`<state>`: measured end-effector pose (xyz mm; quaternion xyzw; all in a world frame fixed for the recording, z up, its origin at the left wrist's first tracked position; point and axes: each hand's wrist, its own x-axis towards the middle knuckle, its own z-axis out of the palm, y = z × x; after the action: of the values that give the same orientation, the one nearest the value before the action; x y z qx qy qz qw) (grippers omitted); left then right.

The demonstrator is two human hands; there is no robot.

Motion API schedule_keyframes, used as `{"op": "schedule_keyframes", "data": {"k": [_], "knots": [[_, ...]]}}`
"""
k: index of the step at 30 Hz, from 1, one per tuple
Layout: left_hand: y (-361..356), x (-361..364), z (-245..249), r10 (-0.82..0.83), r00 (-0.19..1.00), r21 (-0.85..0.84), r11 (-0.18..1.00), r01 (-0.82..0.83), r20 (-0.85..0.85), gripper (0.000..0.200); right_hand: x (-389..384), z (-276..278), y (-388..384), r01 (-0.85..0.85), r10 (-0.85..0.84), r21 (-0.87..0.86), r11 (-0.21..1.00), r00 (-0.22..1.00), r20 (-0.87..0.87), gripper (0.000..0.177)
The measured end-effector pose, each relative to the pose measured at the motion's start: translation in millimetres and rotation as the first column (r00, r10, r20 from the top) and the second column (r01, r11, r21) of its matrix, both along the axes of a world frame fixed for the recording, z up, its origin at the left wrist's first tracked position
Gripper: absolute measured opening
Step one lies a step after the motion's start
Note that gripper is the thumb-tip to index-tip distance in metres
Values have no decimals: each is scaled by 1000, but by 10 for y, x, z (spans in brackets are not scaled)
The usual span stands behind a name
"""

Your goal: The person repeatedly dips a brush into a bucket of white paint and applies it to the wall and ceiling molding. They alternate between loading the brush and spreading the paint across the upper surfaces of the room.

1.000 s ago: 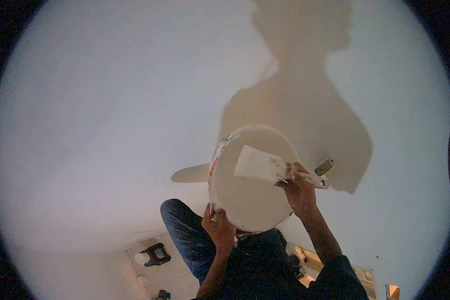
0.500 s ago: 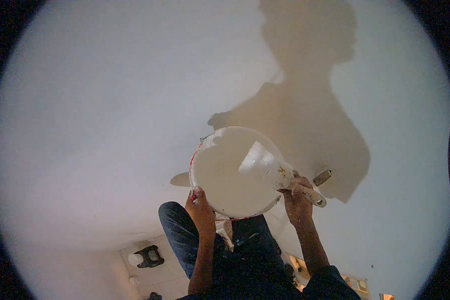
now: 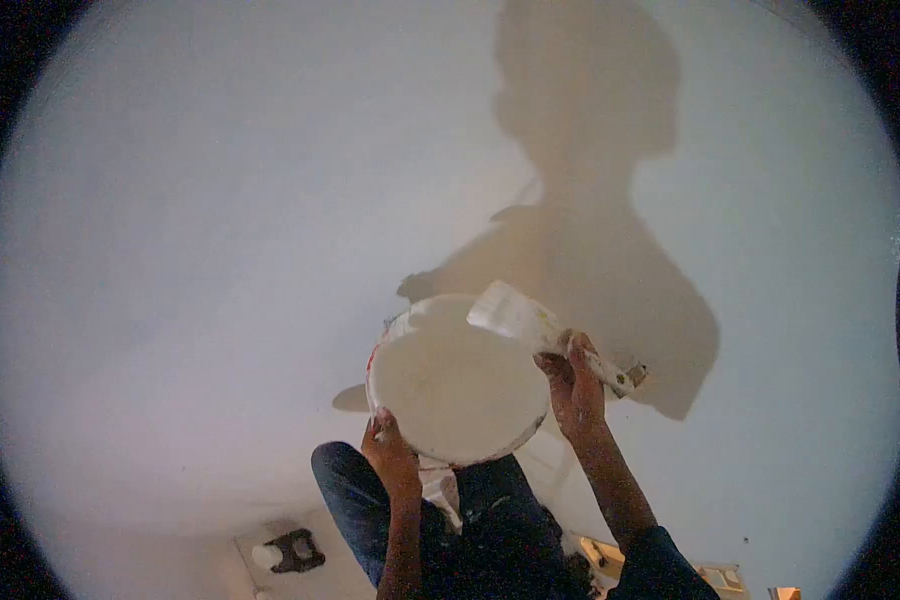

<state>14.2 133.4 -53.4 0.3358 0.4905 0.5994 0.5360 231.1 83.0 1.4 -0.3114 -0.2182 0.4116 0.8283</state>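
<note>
Lifted clear of the paste, the knife [image 3: 515, 312] is now seen with its blade out over the far right rim of the bucket [image 3: 457, 390], where half a second ago it was laid across the white surface inside. The bucket itself has been brought lower and a touch to the left, and the left hand [image 3: 390, 452] has gone down with it.

The bucket is held up in front of the wall [image 3: 220, 250], tilted so that its mouth is shown to the camera. It is filled close to the rim with smooth white paste [image 3: 450, 400], and red marks are seen on its left edge. The left hand's fingers are curled tight on the near, lower rim, and the bucket is gripped there from below.

The right hand [image 3: 573, 385] is closed round the knife's handle, just beside the bucket's right rim. The handle's end is left poking out to the right, past the knuckles. The blade is coated white and angled up and to the left. Whether it touches the rim cannot be told.

A broad shadow [image 3: 580, 200] of a head and shoulders is thrown on the wall above and behind both hands. Below the bucket, a knee [image 3: 345, 490] in blue jeans is bent up. Far down on the floor [image 3: 260, 575], a small dark object [image 3: 298, 548] is seen with something white just beside it.
</note>
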Motion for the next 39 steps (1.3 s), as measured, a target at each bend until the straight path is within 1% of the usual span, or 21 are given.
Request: {"op": "schedule_keyframes", "data": {"k": [1,5,6,7,9,10,13,14,16,18,21,23,24,27,28,31,33,35,36,38,39], "knots": [[2,4,-30,26,1000,42,999,-26,1,35,64,108,118,17,-17,12,1000,999,27,25],[-57,-33,61,-40,998,30,999,39,38,36,419,570,682,120,-129,79,990,983,130,26],[-17,24,21,97,991,48,995,-93,-93,36,518,733,836,138,-155,109,984,976,157,26],[-22,17,45,91,992,64,994,-86,-90,36,615,923,971,158,-178,122,980,967,183,27],[-85,-5,168,-5,997,-51,999,1,-75,35,895,1300,1216,173,-214,177,969,945,247,32],[-108,16,194,4,1000,-51,999,-3,29,36,1043,1464,1336,167,-227,219,961,931,286,36],[-81,12,80,-2,999,-24,1000,3,46,37,1419,2135,1642,225,-307,260,939,889,339,35],[-111,42,175,23,1000,-18,1000,-22,14,38,1536,2325,1743,228,-327,285,931,869,371,33],[-53,21,7,26,999,0,1000,-26,27,39,1554,2756,1890,274,-368,286,918,856,364,30],[-35,-10,-38,25,999,16,1000,-25,42,39,1640,3131,2015,221,-387,372,901,796,465,27],[-70,-18,94,-13,1000,-39,999,14,20,41,1573,3686,2075,235,-419,423,875,806,418,26],[-106,0,213,9,999,-150,989,-15,-47,42,1599,3853,2102,94,-408,588,803,806,428,26],[-93,-24,168,7,999,-152,988,-15,-51,42,1597,3821,2119,98,-408,586,805,808,426,26],[-26,-65,-35,12,994,-107,994,-24,-107,42,1545,3653,2180,217,-440,594,775,859,260,25],[-14,-73,-63,2,997,-71,997,-8,-78,41,1528,3492,2169,217,-445,576,788,848,289,24],[-53,-31,90,-5,999,-53,999,3,-43,41,1532,2678,2339,197,-388,511,837,872,298,25],[-61,-18,130,-3,999,-71,997,1,-36,41,1372,2157,2226,257,-349,339,905,904,246,28],[-26,-32,47,-3,1000,-33,999,3,13,40,1429,1576,2161,215,-257,170,962,923,288,28],[-29,-57,20,-3,1000,-35,999,4,8,40,1378,1296,2076,213,-259,186,959,927,271,26],[-23,-88,-26,-24,992,-27,999,21,-126,41,1340,1014,1948,212,-261,203,956,932,254,24],[-20,-106,-50,-27,991,-30,999,24,-133,41,1352,923,1890,220,-236,89,971,935,265,24]]}}
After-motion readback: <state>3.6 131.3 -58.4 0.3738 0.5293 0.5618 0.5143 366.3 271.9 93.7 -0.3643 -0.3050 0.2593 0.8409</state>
